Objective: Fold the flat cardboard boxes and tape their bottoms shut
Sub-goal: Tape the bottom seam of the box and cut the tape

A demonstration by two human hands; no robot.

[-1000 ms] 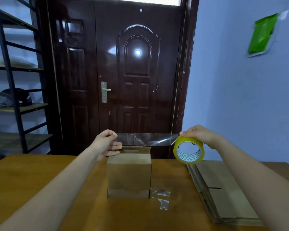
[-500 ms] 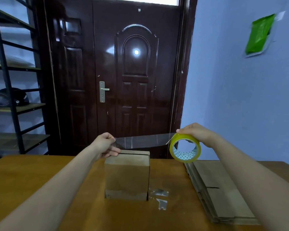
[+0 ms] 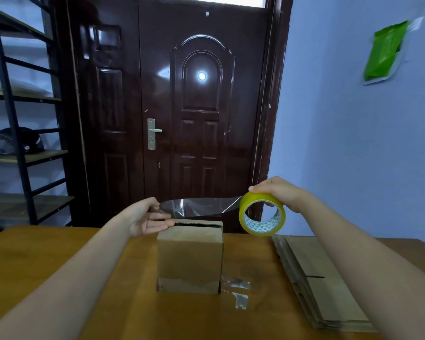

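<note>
- Since a second ago: tape strip [image 3: 196, 206] dropped closer to box [image 3: 190, 256]; strip twisted, no longer flat.
- Left hand [image 3: 146, 218] fingers pinch the strip's free end, just above box top; right hand [image 3: 277, 193] fingers curl over yellow roll [image 3: 261, 214].
- Box stands folded on counter [image 3: 59, 266] below the fingers; top seam gapes, untaped.
- Flat stack [image 3: 322, 283] below the right fingers awaits folding: matte cardboard, glossy clear film.
</note>
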